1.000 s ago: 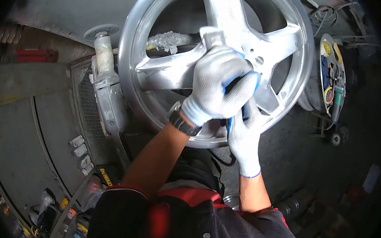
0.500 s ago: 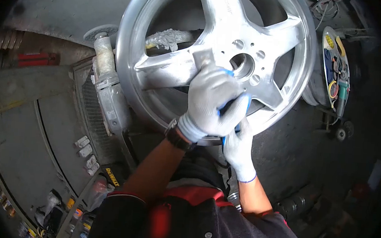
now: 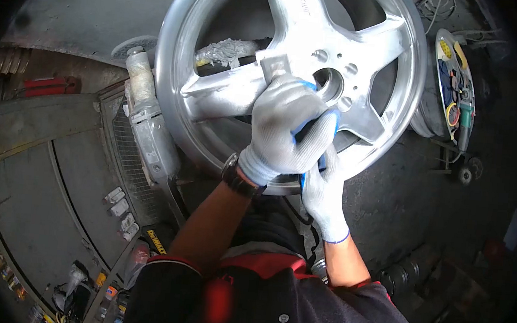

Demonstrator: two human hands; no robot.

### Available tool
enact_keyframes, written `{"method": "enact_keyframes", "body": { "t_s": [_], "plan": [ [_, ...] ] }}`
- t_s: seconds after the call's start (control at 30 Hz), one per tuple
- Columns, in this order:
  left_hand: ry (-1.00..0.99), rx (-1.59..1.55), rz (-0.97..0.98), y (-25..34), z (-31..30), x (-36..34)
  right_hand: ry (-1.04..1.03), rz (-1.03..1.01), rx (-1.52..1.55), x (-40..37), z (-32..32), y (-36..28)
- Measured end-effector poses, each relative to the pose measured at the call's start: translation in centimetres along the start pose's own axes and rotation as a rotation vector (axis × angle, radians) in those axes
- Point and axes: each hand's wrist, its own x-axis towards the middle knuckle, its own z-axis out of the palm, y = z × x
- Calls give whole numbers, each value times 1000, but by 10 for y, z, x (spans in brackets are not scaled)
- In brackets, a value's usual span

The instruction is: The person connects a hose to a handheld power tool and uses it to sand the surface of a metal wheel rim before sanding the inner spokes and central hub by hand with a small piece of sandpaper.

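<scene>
A silvery five-spoke alloy wheel [image 3: 227, 101] faces up in front of me, its bare metal shiny and streaked. My left hand [image 3: 282, 124], in a white knit glove with blue coating, is closed on a small grey sandpaper piece [image 3: 273, 64]. That piece lies flat against the wheel where a spoke meets the hub, beside the round centre bore. Lower down, my right hand [image 3: 326, 200], gloved the same way, is closed at the wheel's near rim, its fingertips partly hidden behind my left hand.
Left of the wheel stands a grey machine arm [image 3: 153, 144] with a wrapped roller-like end. At the right, a round tray [image 3: 466, 87] carries several tools, including a green angle grinder [image 3: 464, 126]. Small bottles [image 3: 111, 295] and a DeWalt-marked item [image 3: 156, 241] are at the lower left.
My left hand has slid the sandpaper slightly up along the spoke's base. My right hand stays at the near rim. The whole view has shifted a little.
</scene>
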Motion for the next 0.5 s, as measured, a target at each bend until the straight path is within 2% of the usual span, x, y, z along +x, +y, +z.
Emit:
{"method": "enact_keyframes", "body": {
  "t_s": [0.1,0.23,0.43,0.5],
  "plan": [
    [-1,5,-18,6,-6,-13,-19,-32,63,-12,4,8],
    [-10,-6,0,-1,1,-5,-32,58,89,-2,-2,-9],
    [-31,-23,-21,4,-3,-6,-6,61,46,-9,1,-1],
    [17,-40,-35,7,-2,-10,-47,46,70,-13,-1,1]
  ]
}}
